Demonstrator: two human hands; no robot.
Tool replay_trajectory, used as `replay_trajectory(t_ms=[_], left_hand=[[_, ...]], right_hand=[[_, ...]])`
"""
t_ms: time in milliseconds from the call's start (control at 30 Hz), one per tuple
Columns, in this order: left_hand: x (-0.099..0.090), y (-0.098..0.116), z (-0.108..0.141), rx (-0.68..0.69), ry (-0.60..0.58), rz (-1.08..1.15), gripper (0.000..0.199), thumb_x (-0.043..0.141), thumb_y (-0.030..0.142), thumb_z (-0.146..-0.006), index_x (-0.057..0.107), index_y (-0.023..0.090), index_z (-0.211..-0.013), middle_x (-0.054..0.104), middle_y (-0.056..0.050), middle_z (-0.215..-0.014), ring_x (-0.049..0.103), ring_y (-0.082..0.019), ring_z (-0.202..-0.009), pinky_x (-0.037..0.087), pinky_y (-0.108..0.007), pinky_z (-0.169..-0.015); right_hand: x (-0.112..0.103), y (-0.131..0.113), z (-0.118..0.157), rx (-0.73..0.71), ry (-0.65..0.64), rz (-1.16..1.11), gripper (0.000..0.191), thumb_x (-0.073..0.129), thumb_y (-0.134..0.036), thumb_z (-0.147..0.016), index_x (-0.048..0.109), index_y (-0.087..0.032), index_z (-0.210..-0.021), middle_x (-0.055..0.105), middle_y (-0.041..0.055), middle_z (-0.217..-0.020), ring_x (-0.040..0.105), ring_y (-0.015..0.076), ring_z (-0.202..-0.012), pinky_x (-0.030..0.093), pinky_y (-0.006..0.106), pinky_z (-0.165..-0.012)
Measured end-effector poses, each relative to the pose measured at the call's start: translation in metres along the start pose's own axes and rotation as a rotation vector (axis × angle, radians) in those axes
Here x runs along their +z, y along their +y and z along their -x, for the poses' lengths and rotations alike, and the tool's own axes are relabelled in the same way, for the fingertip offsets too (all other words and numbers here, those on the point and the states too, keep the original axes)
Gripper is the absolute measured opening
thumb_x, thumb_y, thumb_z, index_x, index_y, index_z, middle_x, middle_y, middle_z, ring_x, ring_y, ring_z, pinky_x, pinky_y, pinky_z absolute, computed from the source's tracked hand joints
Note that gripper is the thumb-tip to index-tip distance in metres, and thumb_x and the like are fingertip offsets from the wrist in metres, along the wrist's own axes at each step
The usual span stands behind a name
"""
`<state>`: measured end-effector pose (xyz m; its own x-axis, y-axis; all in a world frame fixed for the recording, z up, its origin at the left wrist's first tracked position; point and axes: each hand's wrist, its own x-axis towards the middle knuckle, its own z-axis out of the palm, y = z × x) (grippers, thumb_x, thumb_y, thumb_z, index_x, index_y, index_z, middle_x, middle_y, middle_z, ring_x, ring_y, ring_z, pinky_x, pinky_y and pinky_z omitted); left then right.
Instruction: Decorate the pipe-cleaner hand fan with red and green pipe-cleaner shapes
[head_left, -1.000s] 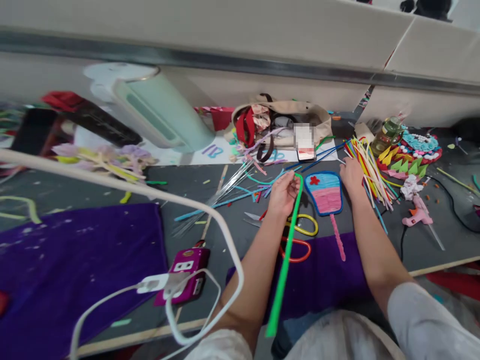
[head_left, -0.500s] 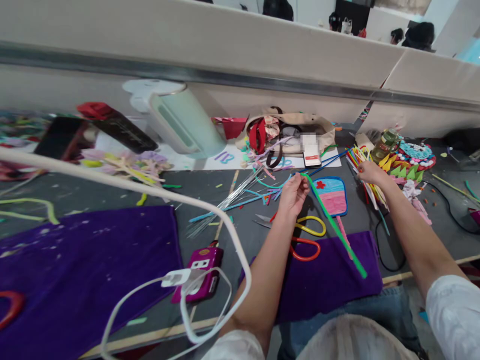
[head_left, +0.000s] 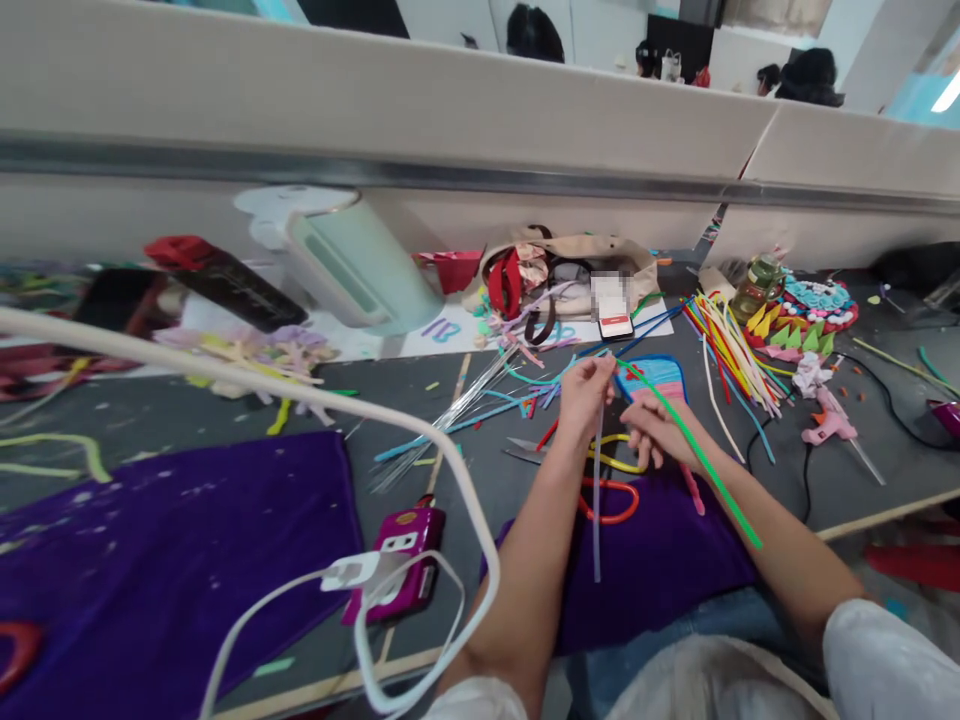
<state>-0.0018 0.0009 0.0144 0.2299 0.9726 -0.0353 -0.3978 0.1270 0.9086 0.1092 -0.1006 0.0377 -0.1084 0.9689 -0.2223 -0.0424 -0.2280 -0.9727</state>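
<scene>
While in left hand (head_left: pixel 587 395), green strip (head_left: pixel 709 468) aslant.

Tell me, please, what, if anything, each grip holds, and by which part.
Left grip holds a green strip and a pale strip by their upper ends. Right grip: cannot tell.

"1B", or perhaps "IB", in blue-purple characters on the white paper (head_left: pixel 360 343).
Further right on the same sheet, more blue characters (head_left: pixel 562 332) are too unclear to read. Pale script runs along the dark bottle (head_left: pixel 244 290), also illegible; so are the gold oval label (head_left: pixel 406 518) on the magenta power strip (head_left: pixel 428 529) and the partly pixelated phone screen (head_left: pixel 615 325).
</scene>
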Motion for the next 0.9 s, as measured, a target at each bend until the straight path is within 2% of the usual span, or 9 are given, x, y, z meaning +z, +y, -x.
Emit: replay_trajectory(t_ms=[100,233,300,400,500,633,700,800,900], left_hand=[[0.0,0.002,0.002,0.059,0.002,-0.139,0.039,0.08,0.05,-0.068,0.063,0.015,-0.062,0.048,0.005,-0.041,0.037,-0.004,-0.033,0.023,-0.02,-0.036],[0.003,0.008,0.008,0.03,-0.056,-0.177,0.041,0.078,0.053,-0.069,0.063,0.015,-0.063,0.047,0.005,-0.041,0.037,-0.005,-0.035,0.025,-0.019,-0.038],[0.005,0.011,0.01,-0.007,-0.088,-0.166,0.042,0.079,0.054,-0.068,0.062,0.015,-0.064,0.047,0.006,-0.042,0.037,-0.005,-0.036,0.027,-0.019,-0.038],[0.008,0.014,0.014,-0.071,-0.163,-0.158,0.043,0.079,0.053,-0.067,0.06,0.015,-0.066,0.048,0.006,-0.043,0.038,-0.005,-0.036,0.027,-0.018,-0.038],[0.015,0.014,0.02,-0.085,-0.207,-0.152,0.043,0.08,0.052,-0.068,0.058,0.015,-0.067,0.047,0.006,-0.042,0.039,-0.005,-0.036,0.027,-0.017,-0.038],[0.029,0.011,0.03,-0.144,-0.258,-0.026,0.042,0.08,0.05,-0.069,0.056,0.016,-0.07,0.046,0.007,-0.045,0.04,-0.005,-0.037,0.028,-0.016,-0.036],[0.034,0.011,0.032,-0.216,-0.293,0.107,0.037,0.084,0.04,-0.068,0.058,0.015,-0.078,0.055,0.005,-0.055,0.044,-0.005,-0.042,0.031,-0.014,-0.036],[0.034,0.016,0.031,-0.343,-0.263,0.333,0.036,0.083,0.016,-0.064,0.059,0.015,-0.091,0.068,-0.002,-0.082,0.046,-0.002,-0.049,0.029,-0.01,-0.035],[0.03,0.021,0.028,-0.454,-0.263,0.42,0.032,0.074,0.007,-0.07,0.061,0.013,-0.099,0.067,-0.001,-0.083,0.04,0.001,-0.045,0.024,-0.007,-0.033]], right_hand=[[-0.01,-0.002,-0.013,-0.09,0.136,-0.152,0.043,0.059,-0.06,-0.083,0.057,-0.019,-0.095,0.066,-0.0012,-0.067,0.067,0.0119,-0.052,0.045,0.016,-0.037],[-0.01,0.0,-0.023,-0.214,0.234,-0.221,0.044,0.072,-0.055,-0.075,0.056,-0.022,-0.098,0.069,-0.001,-0.076,0.07,0.0138,-0.063,0.052,0.02,-0.044],[-0.006,0.001,-0.026,-0.254,0.248,-0.202,0.043,0.074,-0.054,-0.073,0.058,-0.022,-0.096,0.068,-0.0012,-0.076,0.067,0.0129,-0.06,0.051,0.02,-0.044],[-0.005,0.002,-0.027,-0.341,0.362,-0.136,0.038,0.076,-0.052,-0.071,0.061,-0.021,-0.087,0.065,-0.0029,-0.069,0.058,0.01,-0.052,0.047,0.021,-0.043],[-0.013,0.001,-0.025,-0.433,0.477,-0.032,0.031,0.074,-0.049,-0.075,0.066,-0.021,-0.084,0.064,-0.002,-0.069,0.057,0.0108,-0.054,0.046,0.023,-0.048],[-0.029,-0.003,-0.022,-0.526,0.533,0.018,0.022,0.071,-0.042,-0.078,0.067,-0.021,-0.08,0.064,-0.0015,-0.069,0.053,0.01,-0.053,0.043,0.024,-0.05],[-0.038,-0.004,-0.021,-0.527,0.54,-0.068,0.02,0.072,-0.039,-0.076,0.064,-0.021,-0.077,0.059,-0.0042,-0.062,0.046,0.0081,-0.048,0.038,0.022,-0.046],[-0.05,-0.006,-0.02,-0.461,0.505,-0.227,0.02,0.074,-0.036,-0.073,0.061,-0.02,-0.074,0.049,-0.0079,-0.052,0.038,0.0065,-0.044,0.031,0.02,-0.041],[-0.056,-0.007,-0.017,-0.41,0.466,-0.289,0.022,0.074,-0.036,-0.071,0.06,-0.02,-0.072,0.048,-0.008,-0.05,0.038,0.006,-0.044,0.028,0.019,-0.04]])
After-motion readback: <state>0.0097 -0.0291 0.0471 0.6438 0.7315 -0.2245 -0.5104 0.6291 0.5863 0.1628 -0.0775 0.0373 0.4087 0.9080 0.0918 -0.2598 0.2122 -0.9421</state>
